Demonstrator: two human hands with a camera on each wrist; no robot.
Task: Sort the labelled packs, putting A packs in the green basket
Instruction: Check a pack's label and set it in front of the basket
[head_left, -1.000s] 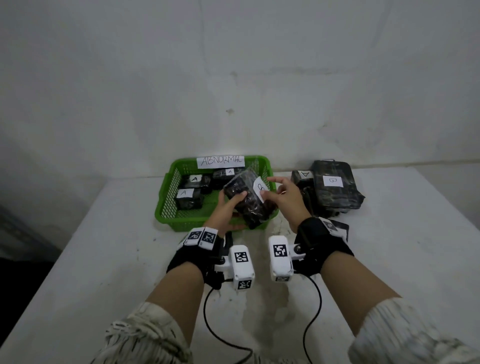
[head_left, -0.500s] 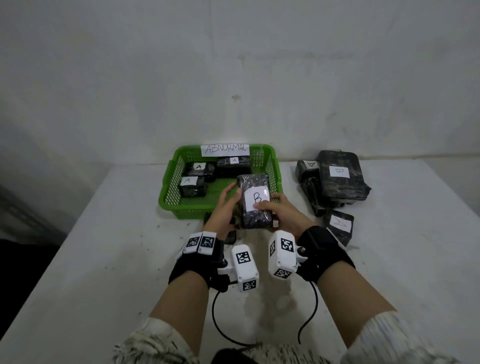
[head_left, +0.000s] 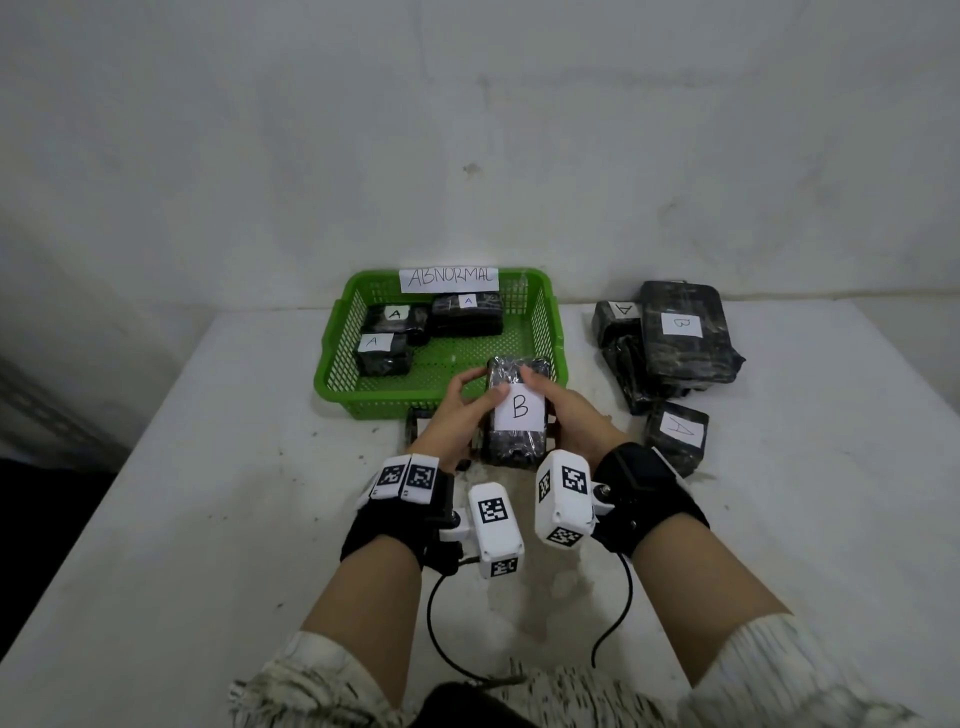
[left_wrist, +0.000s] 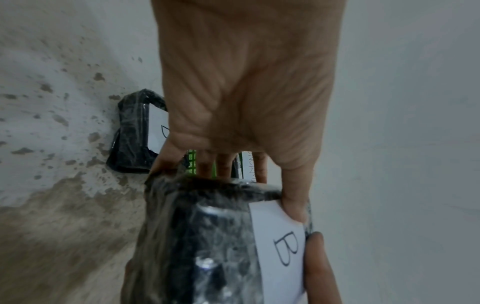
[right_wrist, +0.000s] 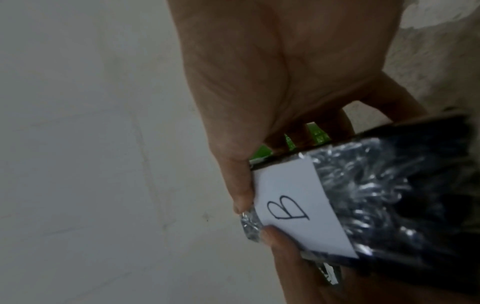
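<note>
A black plastic-wrapped pack with a white B label (head_left: 518, 410) is held between both hands just in front of the green basket (head_left: 340, 358), label facing up. My left hand (head_left: 460, 410) grips its left side, thumb on the label corner. My right hand (head_left: 558, 410) grips its right side. The wrist views show the same B pack (left_wrist: 221, 236) (right_wrist: 376, 195) with fingers curled round its far end. Three A packs (head_left: 387, 332) lie in the basket, which carries an ABNORMAL sign.
Another dark pack (head_left: 415, 426) lies on the table under my left hand, also seen in the left wrist view (left_wrist: 132, 133). To the right sits a pile: a large B pack (head_left: 680, 332), an A pack (head_left: 615, 317) behind it and an A pack (head_left: 675, 434) in front. The wall stands behind.
The pack has been turned from a tilt to label-up, showing the B, and lowered toward me in front of the basket. Both hands have kept their hold.
</note>
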